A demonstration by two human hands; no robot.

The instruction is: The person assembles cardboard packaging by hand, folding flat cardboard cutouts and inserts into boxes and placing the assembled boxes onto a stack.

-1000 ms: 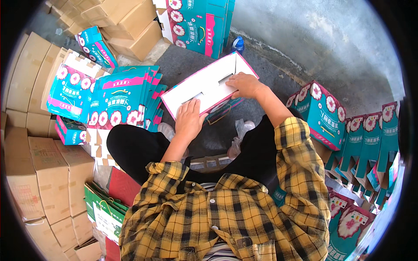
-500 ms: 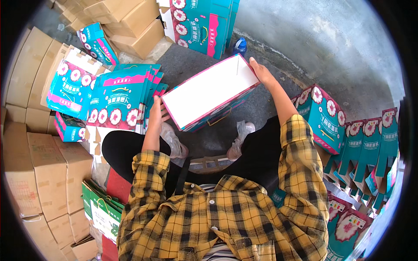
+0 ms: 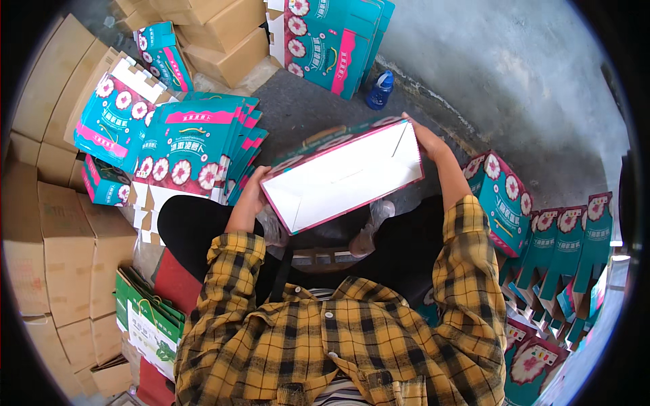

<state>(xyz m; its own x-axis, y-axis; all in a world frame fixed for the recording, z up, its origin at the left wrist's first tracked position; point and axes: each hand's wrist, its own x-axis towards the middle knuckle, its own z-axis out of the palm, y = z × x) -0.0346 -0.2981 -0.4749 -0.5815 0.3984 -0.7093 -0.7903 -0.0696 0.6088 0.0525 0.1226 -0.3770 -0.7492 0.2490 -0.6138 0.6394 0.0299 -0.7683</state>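
Note:
Between my two hands hangs a teal and pink printed carton point(image 3: 345, 179), tilted above the floor. Its long white side faces me, with crease-like lines near both short ends; a strip of printed teal shows along the far edge. My left hand point(image 3: 252, 201) grips the left end, its fingers partly hidden by the carton. At the far right corner, my right hand point(image 3: 428, 143) holds the other end, thumb on the rim and the remaining fingers mostly out of sight. Below the carton are my feet in clear plastic covers point(image 3: 380, 215).
Flat printed cartons point(image 3: 186, 145) are stacked at left, with brown boxes point(image 3: 64, 250) behind. More flat cartons point(image 3: 325, 47) lean at the back beside a blue bottle point(image 3: 380, 91). Printed boxes point(image 3: 500, 199) stand at right near the grey wall; green bags point(image 3: 150, 318) lie lower left.
The carton has turned in my hands: its printed side, which faced me below the white, now shows along the far edge. Both hands have come slightly nearer to me.

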